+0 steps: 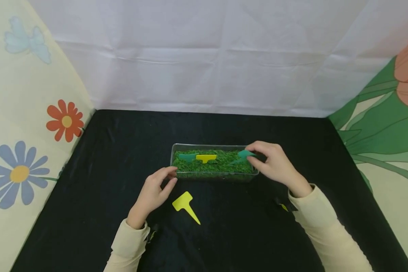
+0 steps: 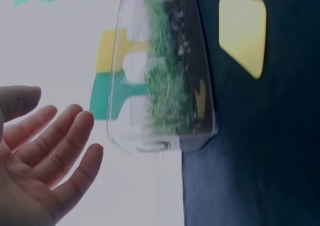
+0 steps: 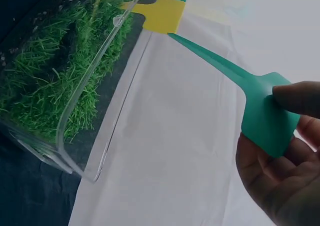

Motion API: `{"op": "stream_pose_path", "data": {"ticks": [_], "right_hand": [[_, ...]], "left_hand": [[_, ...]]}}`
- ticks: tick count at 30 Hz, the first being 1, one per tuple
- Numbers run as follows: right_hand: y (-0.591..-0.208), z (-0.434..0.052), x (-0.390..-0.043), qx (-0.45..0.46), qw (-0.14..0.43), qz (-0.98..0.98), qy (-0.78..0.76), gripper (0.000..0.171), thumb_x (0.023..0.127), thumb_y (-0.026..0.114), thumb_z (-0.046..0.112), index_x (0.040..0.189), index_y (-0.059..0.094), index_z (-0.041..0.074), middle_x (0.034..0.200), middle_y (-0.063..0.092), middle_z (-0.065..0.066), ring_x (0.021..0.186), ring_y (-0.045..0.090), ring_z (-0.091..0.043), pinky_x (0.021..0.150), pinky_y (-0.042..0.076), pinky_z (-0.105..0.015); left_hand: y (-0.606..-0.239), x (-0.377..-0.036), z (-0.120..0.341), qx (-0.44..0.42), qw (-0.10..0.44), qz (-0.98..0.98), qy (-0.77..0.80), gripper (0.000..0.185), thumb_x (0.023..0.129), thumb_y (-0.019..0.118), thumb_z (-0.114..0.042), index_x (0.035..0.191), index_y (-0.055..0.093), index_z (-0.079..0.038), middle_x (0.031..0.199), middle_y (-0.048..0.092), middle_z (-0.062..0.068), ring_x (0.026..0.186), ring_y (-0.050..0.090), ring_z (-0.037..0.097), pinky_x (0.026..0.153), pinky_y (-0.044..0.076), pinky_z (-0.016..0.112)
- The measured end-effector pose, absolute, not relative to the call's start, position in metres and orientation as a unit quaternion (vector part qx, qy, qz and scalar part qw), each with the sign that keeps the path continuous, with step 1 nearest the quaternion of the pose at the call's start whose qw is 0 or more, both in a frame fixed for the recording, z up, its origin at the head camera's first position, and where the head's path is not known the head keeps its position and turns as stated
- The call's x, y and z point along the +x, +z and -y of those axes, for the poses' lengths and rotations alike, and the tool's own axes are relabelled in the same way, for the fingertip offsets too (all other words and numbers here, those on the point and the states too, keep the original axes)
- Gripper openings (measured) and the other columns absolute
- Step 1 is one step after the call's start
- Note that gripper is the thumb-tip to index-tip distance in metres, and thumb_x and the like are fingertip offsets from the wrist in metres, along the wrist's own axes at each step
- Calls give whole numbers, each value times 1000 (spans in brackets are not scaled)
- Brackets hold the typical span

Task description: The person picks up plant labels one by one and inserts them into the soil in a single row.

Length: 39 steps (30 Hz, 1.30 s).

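Black cloth (image 1: 88,211) underfoot: right hand (image 1: 275,164) pinches a green tag (image 1: 243,155) over the grass tray's (image 1: 215,176) 3 o'clock end, spike pointing toward 9; left hand (image 1: 154,192) relaxed, empty.

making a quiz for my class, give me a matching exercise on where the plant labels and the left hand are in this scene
Things:
1. green label in the right hand
2. yellow label with its head above the grass
3. loose yellow label
4. left hand

Places:
A. lying flat on the black cloth
B. stuck upright in the tray of grass
C. open, at the tray's near left corner
D. pinched above the tray's right end

Pairs: 1-D, 2-B, 3-A, 4-C
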State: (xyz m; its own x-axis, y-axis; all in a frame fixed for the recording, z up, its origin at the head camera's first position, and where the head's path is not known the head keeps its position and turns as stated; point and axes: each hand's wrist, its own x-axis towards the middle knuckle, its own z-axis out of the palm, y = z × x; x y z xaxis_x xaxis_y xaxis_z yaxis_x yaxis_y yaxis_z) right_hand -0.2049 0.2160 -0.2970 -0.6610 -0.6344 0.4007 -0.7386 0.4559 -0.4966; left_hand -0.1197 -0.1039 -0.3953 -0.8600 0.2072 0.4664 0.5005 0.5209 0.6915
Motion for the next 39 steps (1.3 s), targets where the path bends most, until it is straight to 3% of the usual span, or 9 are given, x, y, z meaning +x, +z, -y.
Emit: {"op": "stream_pose_path", "data": {"ticks": [3, 7, 20, 39], "right_hand": [[-296, -210, -211, 423, 73, 851, 303, 23, 76, 65, -10, 93, 65, 6, 86, 63, -1, 61, 49, -6, 52, 41, -23], [-294, -200, -219, 447, 65, 856, 253, 18, 79, 64, -5, 94, 65, 5, 86, 62, -4, 58, 43, -4, 50, 38, -24], [-299, -176, -234, 454, -13, 870, 193, 19, 82, 62, -1, 100, 65, 4, 96, 63, -9, 82, 60, -20, 69, 50, -35], [-317, -168, -238, 454, -40, 875, 163, 18, 81, 64, -1, 97, 66, 5, 92, 63, -7, 79, 61, -20, 68, 50, -33]], "left_hand": [[-395, -122, 110, -195, 180, 856, -443, 29, 79, 65, 3, 108, 58, 5, 88, 63, 9, 78, 60, 19, 66, 51, 39], [-394, -125, 117, -170, 194, 858, -444, 29, 79, 65, 4, 108, 59, 4, 90, 63, 11, 79, 61, 20, 67, 51, 38], [-394, -132, 136, -142, 232, 860, -432, 34, 80, 64, 5, 113, 55, 4, 89, 63, 13, 77, 61, 22, 69, 52, 38], [-395, -132, 139, -132, 241, 853, -445, 45, 79, 63, 7, 121, 48, 5, 89, 64, 13, 78, 62, 23, 70, 51, 40]]}}
